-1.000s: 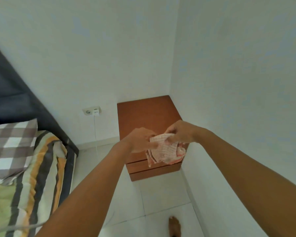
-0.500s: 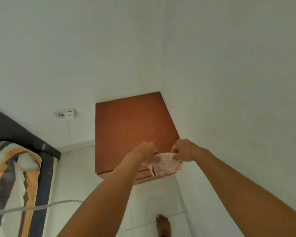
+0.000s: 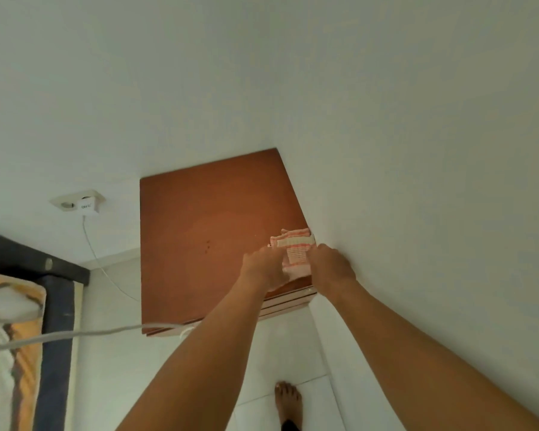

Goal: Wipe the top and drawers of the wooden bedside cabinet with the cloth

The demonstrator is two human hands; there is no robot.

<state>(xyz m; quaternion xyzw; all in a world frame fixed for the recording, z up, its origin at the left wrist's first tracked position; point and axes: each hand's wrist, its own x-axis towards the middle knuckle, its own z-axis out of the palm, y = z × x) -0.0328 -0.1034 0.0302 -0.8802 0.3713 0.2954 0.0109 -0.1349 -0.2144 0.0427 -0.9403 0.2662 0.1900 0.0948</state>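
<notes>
The wooden bedside cabinet (image 3: pixel 206 237) stands in the room's corner, its brown top seen from above. A pink-and-white striped cloth (image 3: pixel 294 250) lies on the top near the front right, against the right wall. My left hand (image 3: pixel 263 269) holds the cloth's left side. My right hand (image 3: pixel 332 269) holds its right side, close to the wall. Both hands press the cloth onto the top. Drawer fronts (image 3: pixel 288 303) show as thin strips under the front edge.
White walls close in behind and to the right. A socket with a plugged charger (image 3: pixel 78 203) and its cable sit left of the cabinet. A bed with striped bedding (image 3: pixel 16 353) lies at the left. A grey cord (image 3: pixel 75 334) crosses in front. My bare foot (image 3: pixel 288 402) stands on white tiles.
I have moved closer and now look down on the cabinet. Both hands carried the cloth forward and lowered it from the air onto the cabinet top by the right wall.
</notes>
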